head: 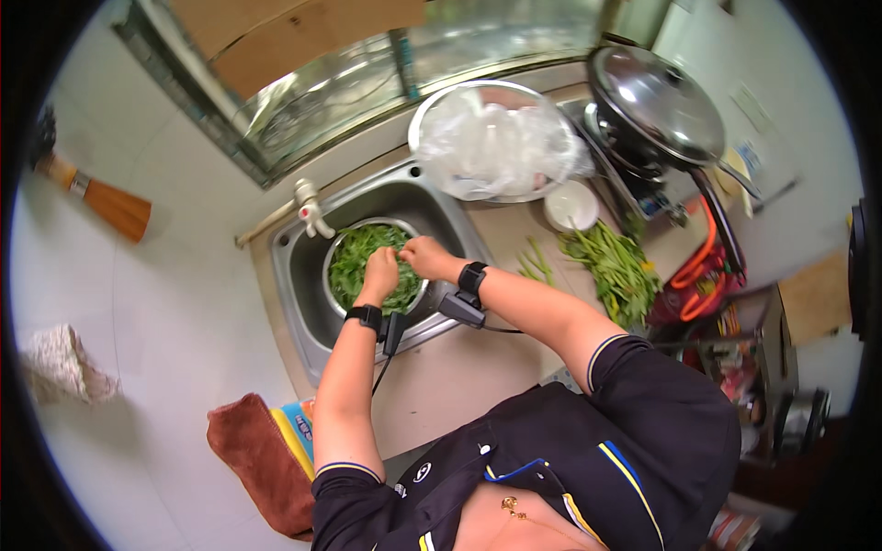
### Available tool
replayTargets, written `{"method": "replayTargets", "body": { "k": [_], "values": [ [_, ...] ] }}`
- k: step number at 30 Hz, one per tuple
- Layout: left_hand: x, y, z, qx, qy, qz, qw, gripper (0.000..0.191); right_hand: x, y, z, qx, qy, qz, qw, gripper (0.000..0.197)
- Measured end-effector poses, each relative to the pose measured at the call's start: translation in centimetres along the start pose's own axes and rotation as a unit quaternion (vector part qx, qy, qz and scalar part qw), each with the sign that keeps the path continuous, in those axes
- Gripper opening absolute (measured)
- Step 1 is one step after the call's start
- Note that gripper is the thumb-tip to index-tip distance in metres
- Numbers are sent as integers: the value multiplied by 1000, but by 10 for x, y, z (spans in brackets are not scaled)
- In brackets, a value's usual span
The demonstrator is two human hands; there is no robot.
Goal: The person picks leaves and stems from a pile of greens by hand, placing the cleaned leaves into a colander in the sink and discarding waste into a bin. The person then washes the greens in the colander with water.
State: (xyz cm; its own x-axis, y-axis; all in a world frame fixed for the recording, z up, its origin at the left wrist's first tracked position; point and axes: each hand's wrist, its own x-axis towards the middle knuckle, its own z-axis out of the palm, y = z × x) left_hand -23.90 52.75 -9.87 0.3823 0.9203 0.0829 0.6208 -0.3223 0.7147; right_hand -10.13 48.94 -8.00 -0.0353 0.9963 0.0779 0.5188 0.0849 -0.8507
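A round metal basin (326, 282) full of leafy greens (358, 258) rests in the stainless steel sink (303, 330). Over the greens my left hand (381, 271) and my right hand (424, 257) meet, fingertips pinched close together. Something small and green seems to lie between them, though it is too small to make out well. Each wrist bears a black strap with a small device. To the right, a bunch of leafy stalks (613, 268) lies on the counter, with a few loose stems (536, 262) beside it.
A white faucet (311, 210) stands at the sink's back left. Behind are a large tray covered by clear plastic bags (493, 148) and a white bowl (571, 206). A lidded pan (658, 103) sits on a gas stove at right. Brown cloth (265, 461) hangs at lower left.
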Motion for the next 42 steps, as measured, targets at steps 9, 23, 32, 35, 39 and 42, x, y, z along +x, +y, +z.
{"method": "replayTargets", "body": {
  "k": [9, 23, 32, 35, 39, 42],
  "values": [
    [-25, 75, 36, -176, -155, -14, 972, 45, -73, 15, -67, -36, -14, 81, 996, 30],
    [-54, 200, 88, -300, -172, -124, 930, 39, -189, 61, -251, 0, 119, 0, 993, 18],
    [-79, 290, 184, -542, -201, -247, 777, 61, -253, 127, -322, -118, 114, 2, 986, 15],
    [-95, 302, 184, -618, -206, -259, 713, 74, -258, 133, -320, -199, 108, -1, 974, 18],
    [-114, 315, 173, -710, -191, -242, 633, 85, -255, 135, -313, -296, 141, -11, 945, 22],
    [-126, 320, 166, -762, -197, -189, 587, 89, -248, 137, -311, -237, 120, 32, 963, 18]
  ]
}}
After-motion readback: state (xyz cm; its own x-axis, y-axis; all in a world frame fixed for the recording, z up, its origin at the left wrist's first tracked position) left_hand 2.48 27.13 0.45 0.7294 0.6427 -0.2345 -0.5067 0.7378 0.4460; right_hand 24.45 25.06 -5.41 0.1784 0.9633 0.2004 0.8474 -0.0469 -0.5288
